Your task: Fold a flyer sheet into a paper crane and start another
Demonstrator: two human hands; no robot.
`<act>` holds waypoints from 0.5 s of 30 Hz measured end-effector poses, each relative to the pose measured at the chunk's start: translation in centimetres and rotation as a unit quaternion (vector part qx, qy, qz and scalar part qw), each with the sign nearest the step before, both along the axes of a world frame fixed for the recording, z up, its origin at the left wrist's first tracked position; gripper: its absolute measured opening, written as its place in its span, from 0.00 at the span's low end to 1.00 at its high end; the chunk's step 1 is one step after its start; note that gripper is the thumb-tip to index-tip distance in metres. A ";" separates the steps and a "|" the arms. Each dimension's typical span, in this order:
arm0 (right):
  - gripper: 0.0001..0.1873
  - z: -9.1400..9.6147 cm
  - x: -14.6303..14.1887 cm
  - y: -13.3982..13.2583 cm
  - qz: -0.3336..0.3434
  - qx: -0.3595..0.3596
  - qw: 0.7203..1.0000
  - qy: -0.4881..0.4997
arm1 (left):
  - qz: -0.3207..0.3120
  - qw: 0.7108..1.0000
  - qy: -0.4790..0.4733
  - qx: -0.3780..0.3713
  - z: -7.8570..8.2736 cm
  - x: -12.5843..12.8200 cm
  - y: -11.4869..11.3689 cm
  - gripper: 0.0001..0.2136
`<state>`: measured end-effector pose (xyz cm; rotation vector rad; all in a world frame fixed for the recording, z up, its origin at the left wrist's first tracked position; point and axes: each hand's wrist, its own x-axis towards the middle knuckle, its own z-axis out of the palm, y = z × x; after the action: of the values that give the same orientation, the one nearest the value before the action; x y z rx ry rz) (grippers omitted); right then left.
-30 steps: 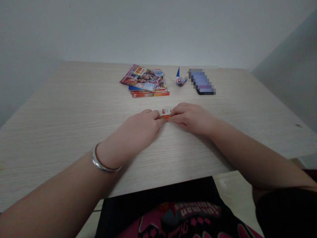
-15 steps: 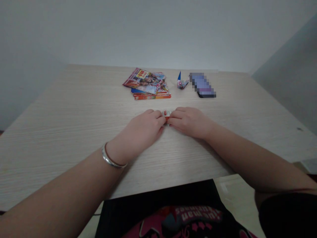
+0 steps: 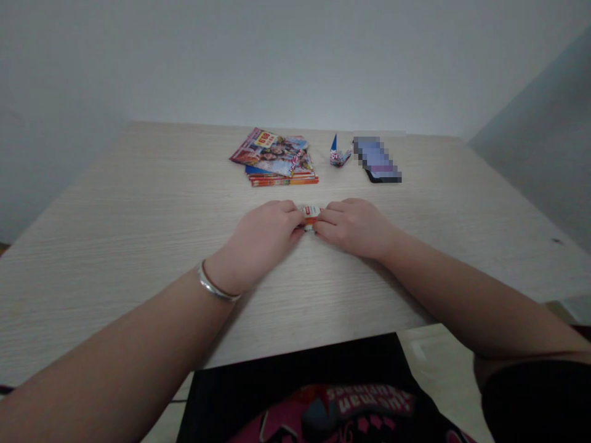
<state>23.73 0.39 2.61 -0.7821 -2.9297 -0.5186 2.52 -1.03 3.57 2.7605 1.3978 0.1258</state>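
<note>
Between my hands, on the table, is a small piece of printed paper (image 3: 312, 213) in white and orange-red, mostly covered by fingers. My left hand (image 3: 272, 229), with a silver bangle at its wrist, has its fingers closed on the paper's left side. From the right, my right hand (image 3: 353, 226) presses curled fingers onto the other side. The fingertips of both hands nearly meet. How the paper is folded underneath cannot be made out.
Beyond my hands lies a stack of colourful printed leaflets (image 3: 277, 157). To its right stands a folded paper crane (image 3: 338, 154) with a blue point, then a phone (image 3: 378, 161). The pale wooden table (image 3: 138, 203) meets a wall at the back.
My left hand has shifted slightly, its fingertips now a little farther from the right hand's, so more of the paper's lower edge shows. The leaflets, crane and phone stay put.
</note>
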 end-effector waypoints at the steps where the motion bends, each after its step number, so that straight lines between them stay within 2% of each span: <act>1: 0.15 0.0 -0.1 0.0 0.002 0.001 1.000 -0.001 | 0.001 1.000 0.001 0.001 0.0 0.0 0.0 0.11; 4: 0.16 -0.1 -0.2 0.0 -0.001 -0.012 1.000 0.016 | 0.010 1.000 0.007 0.004 0.2 0.2 -0.2 0.12; 7: 0.15 -0.5 -0.2 0.2 -0.035 -0.056 0.996 0.067 | 0.022 1.000 0.005 0.009 0.4 0.3 -0.5 0.12; 11: 0.12 -1.3 0.0 0.7 -0.094 -0.138 0.970 0.178 | 0.029 0.999 -0.004 0.013 0.4 0.2 -0.6 0.14; 15: 0.10 -1.7 0.1 1.2 -0.102 -0.209 0.945 0.229 | 0.025 0.999 -0.027 0.023 0.1 0.0 -0.6 0.14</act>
<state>23.78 1.61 0.92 -1.0833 -2.5502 0.2684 2.54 -1.63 3.71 2.7373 1.4693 0.2349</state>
